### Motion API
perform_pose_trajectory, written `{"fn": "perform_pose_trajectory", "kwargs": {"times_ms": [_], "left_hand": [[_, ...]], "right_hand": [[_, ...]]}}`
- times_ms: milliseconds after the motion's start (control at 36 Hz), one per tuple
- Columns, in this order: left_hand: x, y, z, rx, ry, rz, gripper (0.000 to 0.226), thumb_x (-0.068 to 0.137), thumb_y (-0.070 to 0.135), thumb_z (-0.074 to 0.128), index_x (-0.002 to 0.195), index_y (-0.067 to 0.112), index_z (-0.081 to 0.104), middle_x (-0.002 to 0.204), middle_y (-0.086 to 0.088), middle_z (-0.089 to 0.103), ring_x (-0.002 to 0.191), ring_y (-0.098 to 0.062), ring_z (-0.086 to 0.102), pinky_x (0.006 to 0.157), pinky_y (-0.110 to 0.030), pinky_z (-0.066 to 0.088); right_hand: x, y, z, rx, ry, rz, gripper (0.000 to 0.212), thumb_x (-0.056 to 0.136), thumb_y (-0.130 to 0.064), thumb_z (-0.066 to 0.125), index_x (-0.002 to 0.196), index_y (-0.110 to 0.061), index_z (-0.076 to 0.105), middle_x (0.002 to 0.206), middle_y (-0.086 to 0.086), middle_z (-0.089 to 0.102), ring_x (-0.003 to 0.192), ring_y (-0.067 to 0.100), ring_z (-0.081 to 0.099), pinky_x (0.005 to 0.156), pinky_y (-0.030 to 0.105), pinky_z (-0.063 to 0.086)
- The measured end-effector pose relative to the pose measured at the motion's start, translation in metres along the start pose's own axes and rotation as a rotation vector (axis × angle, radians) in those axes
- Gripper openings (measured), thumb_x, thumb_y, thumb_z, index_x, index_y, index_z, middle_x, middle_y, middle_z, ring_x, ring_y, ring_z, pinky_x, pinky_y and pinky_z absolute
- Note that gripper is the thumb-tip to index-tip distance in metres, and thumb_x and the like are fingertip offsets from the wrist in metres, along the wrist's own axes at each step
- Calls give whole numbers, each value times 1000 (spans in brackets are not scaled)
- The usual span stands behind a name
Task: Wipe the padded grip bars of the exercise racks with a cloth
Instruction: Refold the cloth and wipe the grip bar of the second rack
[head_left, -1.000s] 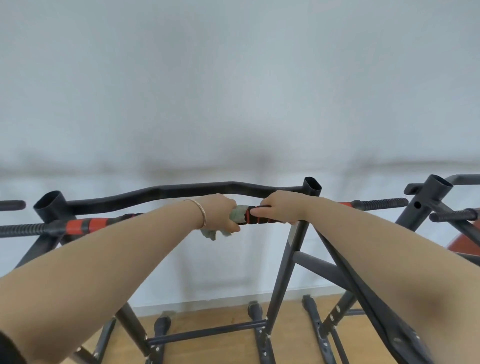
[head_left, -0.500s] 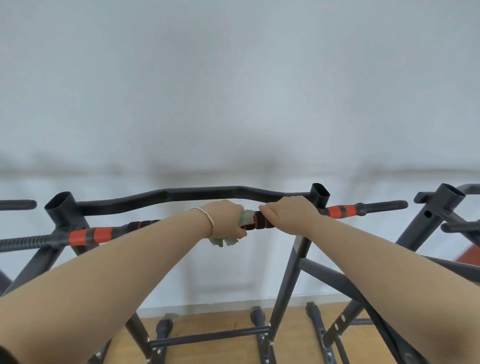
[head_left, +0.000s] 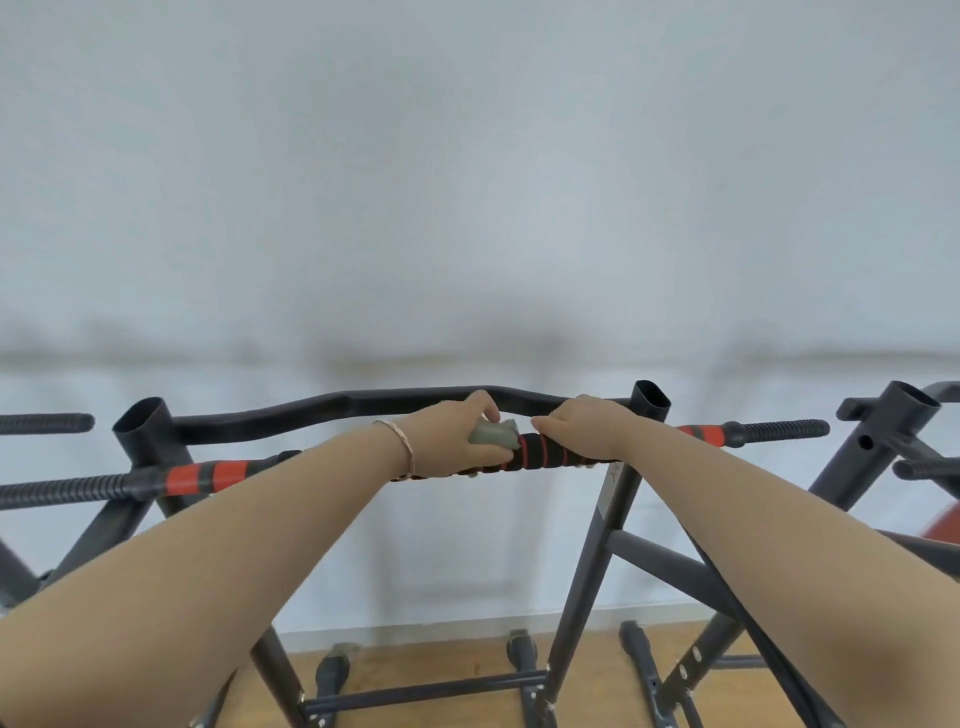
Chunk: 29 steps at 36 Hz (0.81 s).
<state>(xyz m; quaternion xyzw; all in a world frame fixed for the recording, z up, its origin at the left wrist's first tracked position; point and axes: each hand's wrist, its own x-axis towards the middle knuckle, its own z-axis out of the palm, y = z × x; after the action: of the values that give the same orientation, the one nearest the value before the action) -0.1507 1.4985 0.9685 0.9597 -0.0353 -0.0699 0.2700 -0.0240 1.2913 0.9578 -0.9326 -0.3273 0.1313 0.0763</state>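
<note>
Padded grip bar (head_left: 556, 454) of black foam ringed with red bands runs left to right across the near side of a dark grey steel exercise rack (head_left: 605, 545), just below the rack's curved top bar (head_left: 332, 408). The left hand (head_left: 457, 441) holds a crumpled grey-green cloth (head_left: 493, 435) wrapped against the foam, fingers closed around it and thumb lifted above. The right hand (head_left: 582, 428) sits on the bar just right of the cloth, fingers bent over the padding. Half a second ago the back of the left hand covered most of the cloth and a loose end hung under the bar; now the wrist has rolled, so the cloth bunches on top. More ringed foam also shows between and under the hands than before, where the right hand had covered it. A thin bracelet (head_left: 402, 447) circles the left wrist.

Left of the hands the bar carries a red-taped section (head_left: 202, 475) and ends in a ribbed black tip (head_left: 62, 491). A second dark rack (head_left: 878, 441) stands at the right, with a blurred red shape (head_left: 940, 525) at the edge beside it. The racks' feet rest on a light wooden floor (head_left: 415, 670), against a plain white wall (head_left: 467, 208) on the far side
</note>
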Motion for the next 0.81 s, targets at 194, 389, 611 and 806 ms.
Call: {"fn": "perform_pose_trajectory", "kwargs": {"times_ms": [194, 389, 611, 806], "left_hand": [[-4, 14, -6, -470, 239, 21, 66, 95, 69, 27, 81, 17, 65, 78, 11, 66, 78, -4, 62, 80, -28, 43], [-1, 24, 2, 76, 63, 0, 49, 98, 58, 42, 124, 19, 57, 114, 0, 63, 82, -9, 57, 68, -25, 45], [9, 19, 20, 438, 222, 117, 38, 103, 45, 40, 96, 18, 66, 93, 1, 65, 90, -20, 59, 82, -36, 48], [17, 45, 20, 517, 242, 85, 48, 82, 51, 57, 120, 21, 60, 111, 1, 61, 105, -25, 59, 86, -37, 50]], "right_hand": [[-5, 3, 7, -124, 276, -24, 53, 99, -56, 29, 63, -19, 40, 59, -3, 47, 57, 17, 47, 55, 31, 36], [-13, 4, 1, -83, 230, 64, 48, 101, -44, 28, 66, -15, 44, 66, 2, 50, 68, 24, 51, 59, 35, 39], [-19, 13, 6, -102, 154, -36, 45, 100, -42, 24, 70, -16, 45, 67, 1, 53, 65, 16, 50, 58, 34, 34], [-25, 15, 0, 8, 287, -35, 41, 101, -32, 30, 78, -5, 51, 69, 8, 57, 72, 27, 55, 68, 43, 46]]}}
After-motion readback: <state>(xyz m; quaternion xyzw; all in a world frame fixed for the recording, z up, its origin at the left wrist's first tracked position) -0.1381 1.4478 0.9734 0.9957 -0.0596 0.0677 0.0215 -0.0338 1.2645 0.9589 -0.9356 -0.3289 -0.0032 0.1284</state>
